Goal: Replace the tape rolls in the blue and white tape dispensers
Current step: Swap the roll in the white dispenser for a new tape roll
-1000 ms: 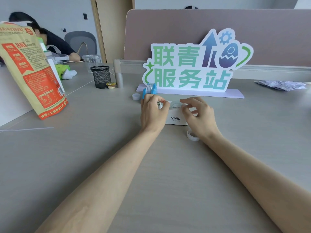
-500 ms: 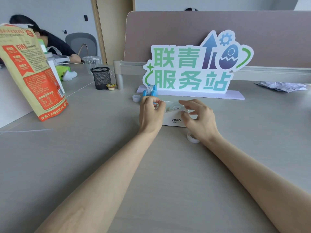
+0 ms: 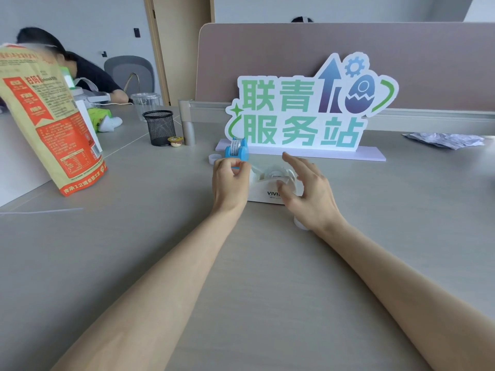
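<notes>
A white tape dispenser [image 3: 263,192] marked VIVID stands mid-table with a clear tape roll [image 3: 276,174] seated in it. My left hand [image 3: 229,183] is at its left end, fingers pinched on a clear strip of tape drawn from the roll. My right hand [image 3: 308,194] hovers over the dispenser's right side, fingers spread, holding nothing. The blue tape dispenser [image 3: 236,150] with a roll in it stands just behind my left hand. A small white ring [image 3: 299,223], partly hidden, lies under my right wrist.
Another white ring [image 3: 214,158] lies left of the blue dispenser. A standing sign [image 3: 308,108] is close behind. A tall orange-and-tan bag [image 3: 51,124], a black mesh cup [image 3: 160,127] and a seated person [image 3: 80,73] are at the left; crumpled foil [image 3: 447,140] at the right.
My right hand has come off the roll and spread its fingers. My left hand has shifted slightly left and back, still pinched at the dispenser's left end.
</notes>
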Tool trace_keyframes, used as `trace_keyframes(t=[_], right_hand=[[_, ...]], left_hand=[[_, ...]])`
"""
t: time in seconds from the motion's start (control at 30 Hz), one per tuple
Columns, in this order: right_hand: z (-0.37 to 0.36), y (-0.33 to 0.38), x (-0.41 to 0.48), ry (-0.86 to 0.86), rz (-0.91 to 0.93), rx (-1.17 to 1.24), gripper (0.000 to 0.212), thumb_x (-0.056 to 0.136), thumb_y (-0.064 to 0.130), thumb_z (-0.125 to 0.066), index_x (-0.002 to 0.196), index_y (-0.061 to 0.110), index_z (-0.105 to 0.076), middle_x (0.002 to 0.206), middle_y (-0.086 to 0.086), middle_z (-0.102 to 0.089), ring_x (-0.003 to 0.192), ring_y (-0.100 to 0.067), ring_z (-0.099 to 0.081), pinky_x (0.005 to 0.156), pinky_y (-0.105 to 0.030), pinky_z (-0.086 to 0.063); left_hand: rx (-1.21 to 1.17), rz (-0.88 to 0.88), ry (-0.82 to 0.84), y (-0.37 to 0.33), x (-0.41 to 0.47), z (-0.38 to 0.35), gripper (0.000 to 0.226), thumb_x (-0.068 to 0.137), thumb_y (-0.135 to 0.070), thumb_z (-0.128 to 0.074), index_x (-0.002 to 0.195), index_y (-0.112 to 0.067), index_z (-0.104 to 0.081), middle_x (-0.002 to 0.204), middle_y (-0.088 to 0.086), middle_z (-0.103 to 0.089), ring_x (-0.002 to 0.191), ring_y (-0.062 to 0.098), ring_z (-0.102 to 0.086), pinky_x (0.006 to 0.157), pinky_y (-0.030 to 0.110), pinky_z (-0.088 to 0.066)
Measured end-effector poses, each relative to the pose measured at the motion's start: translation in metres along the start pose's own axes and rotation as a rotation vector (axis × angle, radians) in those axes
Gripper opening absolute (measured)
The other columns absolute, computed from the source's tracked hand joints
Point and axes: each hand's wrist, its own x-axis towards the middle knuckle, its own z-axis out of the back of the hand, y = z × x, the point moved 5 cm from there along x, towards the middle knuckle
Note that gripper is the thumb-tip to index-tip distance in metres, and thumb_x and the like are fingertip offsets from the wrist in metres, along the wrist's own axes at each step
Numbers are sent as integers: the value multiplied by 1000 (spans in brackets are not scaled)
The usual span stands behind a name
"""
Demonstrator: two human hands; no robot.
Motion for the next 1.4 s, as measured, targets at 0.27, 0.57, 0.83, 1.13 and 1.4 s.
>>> trace_keyframes(t=[0.27,0.57,0.83,1.13,1.4], right_hand=[[-3,3,-3,42,29,-91,51,90,34,-58,138,17,-51,135,1,-58,127,-15,-49,96,-22,-37],[-1,3,-3,18,33,-55,51,91,37,-49,137,15,-51,133,0,-60,122,-19,-55,98,-31,-45],[-1,2,-4,12,24,-40,48,95,38,-43,137,16,-50,134,1,-59,122,-19,-55,99,-32,-44],[-2,-3,-3,-10,16,-18,43,98,37,-41,135,17,-51,133,2,-60,122,-18,-55,100,-41,-47],[-1,-6,-2,-27,-6,2,40,98,38,-39,131,21,-54,129,3,-61,119,-13,-56,96,-40,-49]], left_hand=[[-108,174,25,10,9,6,36,75,-35,-41,80,-4,-58,88,13,-70,84,32,-65,76,46,-54],[-94,196,94,12,12,8,19,91,-23,-42,82,-15,-57,84,4,-52,78,17,-47,71,34,-43],[29,127,39,12,15,13,38,92,-18,-43,56,-15,-33,57,0,-29,59,21,-29,58,29,-34],[175,68,-98,12,16,22,32,88,-15,-47,81,16,-52,107,37,-55,105,47,-52,78,50,-48],[348,59,-48,17,17,24,30,91,-23,-46,79,-3,-65,104,24,-62,106,38,-50,79,37,-41]])
